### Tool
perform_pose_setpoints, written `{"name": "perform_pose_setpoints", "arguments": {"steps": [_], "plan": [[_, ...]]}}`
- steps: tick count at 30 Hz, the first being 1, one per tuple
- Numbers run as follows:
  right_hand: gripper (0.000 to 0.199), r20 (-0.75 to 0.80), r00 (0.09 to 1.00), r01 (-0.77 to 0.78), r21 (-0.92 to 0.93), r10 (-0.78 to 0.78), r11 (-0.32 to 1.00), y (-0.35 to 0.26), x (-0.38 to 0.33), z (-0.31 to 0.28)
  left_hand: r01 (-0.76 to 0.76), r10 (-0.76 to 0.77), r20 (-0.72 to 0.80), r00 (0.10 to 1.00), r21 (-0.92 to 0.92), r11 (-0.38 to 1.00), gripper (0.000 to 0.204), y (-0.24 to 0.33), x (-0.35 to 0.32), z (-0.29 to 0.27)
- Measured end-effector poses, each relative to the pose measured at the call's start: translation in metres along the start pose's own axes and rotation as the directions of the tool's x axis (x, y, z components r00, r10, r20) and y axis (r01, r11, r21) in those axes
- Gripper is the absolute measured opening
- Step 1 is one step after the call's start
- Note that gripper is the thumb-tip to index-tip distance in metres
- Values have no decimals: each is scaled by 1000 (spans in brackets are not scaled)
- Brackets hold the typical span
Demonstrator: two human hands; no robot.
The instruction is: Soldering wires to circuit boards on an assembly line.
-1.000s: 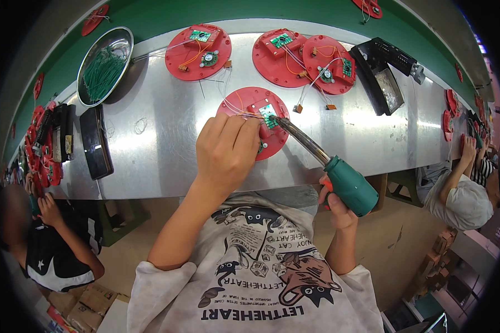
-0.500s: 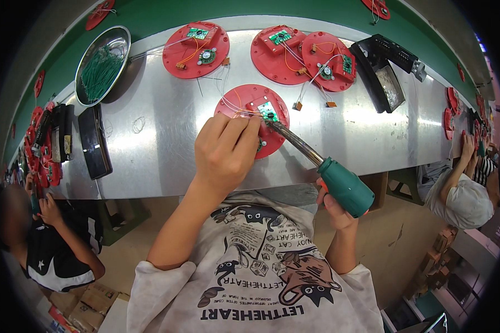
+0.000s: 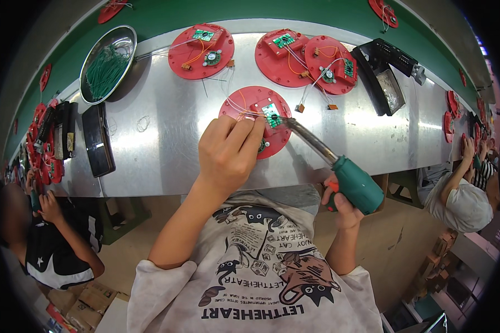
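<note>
A red round plastic housing (image 3: pixel 244 97) lies in front of me with a small green circuit board (image 3: pixel 271 115) on its raised part. My left hand (image 3: pixel 228 150) covers its lower left, fingers pinched on thin wires (image 3: pixel 244 112) beside the board; the exact fingertips are partly hidden. My right hand (image 3: pixel 344 208) is wrapped round the green handle of a soldering iron (image 3: pixel 358 186). The iron's metal tip points up and left, at the right edge of the board, seemingly a little off it.
Beyond stand more red housings (image 3: pixel 178 53) with boards and wires. A metal bowl (image 3: pixel 132 41) of green wires and a dark phone-like slab (image 3: pixel 98 141) lie left. A black soldering stand (image 3: pixel 375 83) sits right. Co-workers (image 3: pixel 66 244) sit at both sides.
The soldering iron's tip has drawn back to the right, from the board's lower edge toward its right side. My left hand keeps its pinch. The whole view has shifted slightly.
</note>
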State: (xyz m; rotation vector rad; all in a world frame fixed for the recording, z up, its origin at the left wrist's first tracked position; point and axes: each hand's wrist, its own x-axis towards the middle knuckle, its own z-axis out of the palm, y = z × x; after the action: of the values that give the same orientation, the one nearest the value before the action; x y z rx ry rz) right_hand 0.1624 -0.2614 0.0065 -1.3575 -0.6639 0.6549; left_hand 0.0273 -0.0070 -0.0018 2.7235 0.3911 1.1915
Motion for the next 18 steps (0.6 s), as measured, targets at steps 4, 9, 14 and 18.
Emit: {"name": "perform_pose_setpoints", "arguments": {"steps": [4, 9, 14, 18], "plan": [[49, -75, 997, 3, -38, -6, 999, 1, -2, -5, -15, 15, 3, 1000, 17, 1000, 34, 1, -1, 0], [48, -158, 987, 38, -16, -40, 999, 2, 3, -9, 10, -11, 63, 998, 18, 1000, 40, 5, -1, -6], [48, -189, 981, 43, 6, -41, 999, 7, 8, -11, -7, 5, 68, 998, 28, 1000, 38, 3, 1, -9], [48, -183, 979, 94, 23, -89, 995, 10, 16, -16, 26, -23, -43, 999, 77, 997, 35, 4, 13, -7]]}}
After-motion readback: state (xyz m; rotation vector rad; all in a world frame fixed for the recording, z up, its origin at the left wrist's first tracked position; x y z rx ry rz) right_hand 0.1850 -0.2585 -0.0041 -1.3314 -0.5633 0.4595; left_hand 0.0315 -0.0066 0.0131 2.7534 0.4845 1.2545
